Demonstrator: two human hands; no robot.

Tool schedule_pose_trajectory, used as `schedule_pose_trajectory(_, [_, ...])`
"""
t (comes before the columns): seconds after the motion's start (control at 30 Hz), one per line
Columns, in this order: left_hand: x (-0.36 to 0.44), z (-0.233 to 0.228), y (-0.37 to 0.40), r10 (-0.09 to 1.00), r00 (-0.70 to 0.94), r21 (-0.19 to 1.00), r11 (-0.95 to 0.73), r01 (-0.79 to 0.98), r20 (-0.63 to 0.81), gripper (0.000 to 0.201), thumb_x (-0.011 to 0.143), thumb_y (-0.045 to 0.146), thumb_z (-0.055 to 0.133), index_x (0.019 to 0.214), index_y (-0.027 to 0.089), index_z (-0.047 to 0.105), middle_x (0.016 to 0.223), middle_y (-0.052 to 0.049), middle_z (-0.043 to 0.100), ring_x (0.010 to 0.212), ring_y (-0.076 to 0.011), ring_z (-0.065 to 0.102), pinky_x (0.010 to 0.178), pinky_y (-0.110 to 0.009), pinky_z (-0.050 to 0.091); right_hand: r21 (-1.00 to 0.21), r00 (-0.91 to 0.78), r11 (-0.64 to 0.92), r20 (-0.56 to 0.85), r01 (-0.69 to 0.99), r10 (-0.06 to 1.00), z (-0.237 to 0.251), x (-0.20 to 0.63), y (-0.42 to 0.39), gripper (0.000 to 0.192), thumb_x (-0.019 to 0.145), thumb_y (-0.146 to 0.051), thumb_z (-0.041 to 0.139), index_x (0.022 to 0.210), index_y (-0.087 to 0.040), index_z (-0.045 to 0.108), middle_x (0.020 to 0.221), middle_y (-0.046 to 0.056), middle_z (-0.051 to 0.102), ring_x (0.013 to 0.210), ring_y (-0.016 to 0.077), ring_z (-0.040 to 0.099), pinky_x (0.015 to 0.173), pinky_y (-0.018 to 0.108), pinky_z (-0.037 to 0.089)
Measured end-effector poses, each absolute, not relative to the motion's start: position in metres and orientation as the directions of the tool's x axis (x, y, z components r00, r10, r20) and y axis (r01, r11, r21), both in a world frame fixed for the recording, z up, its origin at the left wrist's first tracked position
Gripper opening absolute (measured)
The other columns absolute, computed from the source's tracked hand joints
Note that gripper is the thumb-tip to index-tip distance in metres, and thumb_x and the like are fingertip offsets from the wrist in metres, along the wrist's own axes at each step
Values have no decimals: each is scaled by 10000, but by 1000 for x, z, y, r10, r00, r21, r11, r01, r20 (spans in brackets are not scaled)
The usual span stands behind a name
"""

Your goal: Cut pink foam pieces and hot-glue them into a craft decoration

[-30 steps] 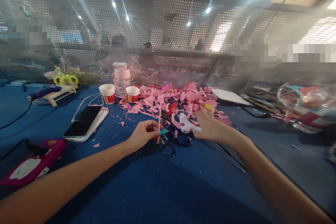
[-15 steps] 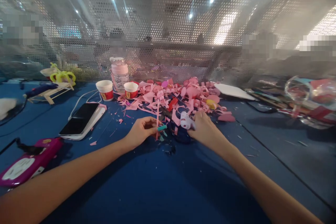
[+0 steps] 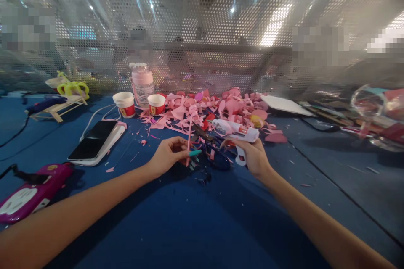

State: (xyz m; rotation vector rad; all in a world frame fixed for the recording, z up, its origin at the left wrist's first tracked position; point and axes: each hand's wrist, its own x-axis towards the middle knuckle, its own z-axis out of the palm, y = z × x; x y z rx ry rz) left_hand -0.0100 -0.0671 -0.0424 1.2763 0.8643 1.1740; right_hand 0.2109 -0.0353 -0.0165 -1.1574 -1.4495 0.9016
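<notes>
My left hand is closed in a pinch around a thin pink stick, held upright above the table. A narrow teal piece juts out at the thumb tip; I cannot tell whether it is a nail or a separate item. My right hand grips a white glue gun by its handle, the nozzle pointing left. Below and between the hands lie dark blue-handled scissors, partly covered by scraps. Just behind the hands spreads a heap of pink paper scraps.
To the left are a phone on a white item, a magenta power strip, paper cups and a pink-lidded bottle. A small wooden stand holds a dark blue tool. A white sheet lies behind, right.
My right hand has turned the glue gun and moved slightly right, so its side now shows with the nozzle leftward. My left hand stays nearly still with the pink stick.
</notes>
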Motion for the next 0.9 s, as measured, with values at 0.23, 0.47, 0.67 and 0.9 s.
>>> schedule_pose_trajectory(0.23, [-9, -42, -66, 952, 279, 978, -68, -195, 122, 286, 629, 304, 709, 770, 123, 538, 593, 13, 594, 471, -100, 581, 491, -235, 496, -978, -173, 178, 195, -108, 966, -13, 203, -45, 116, 554, -275, 523, 552, -184, 596, 508, 31, 605, 530, 201, 593, 517, 323, 472])
schedule_pose_trajectory(0.47, [-8, -41, -66, 961, 245, 979, -87, -182, 131, 302, 625, 326, 707, 777, 130, 536, 588, 25, 571, 468, -88, 559, 493, -229, 491, -990, -275, 6, 44, -139, 960, -12, 201, -52, 182, 571, -299, 509, 603, -144, 600, 503, 46, 587, 403, 155, 525, 349, 263, 378])
schedule_pose_trajectory(0.67, [-9, -41, -71, 940, 38, 940, -339, -30, 340, 162, 727, 271, 624, 785, 153, 528, 684, 11, 565, 537, -74, 546, 550, -211, 486, -965, -225, 212, 174, 154, 959, -15, 203, -52, 161, 672, -337, 497, 650, -178, 517, 380, -40, 430, 309, 109, 388, 329, 248, 316])
schedule_pose_trajectory(0.9, [-9, -35, -88, 774, 163, 712, -629, 312, 612, 36, 760, 201, 578, 757, 165, 573, 1295, -93, 386, 719, -90, 573, 593, -220, 509, -256, -512, 663, 465, 703, 722, -10, 210, -53, 40, 672, -221, 437, 698, -196, 421, 690, 44, 515, 626, 172, 473, 560, 289, 353])
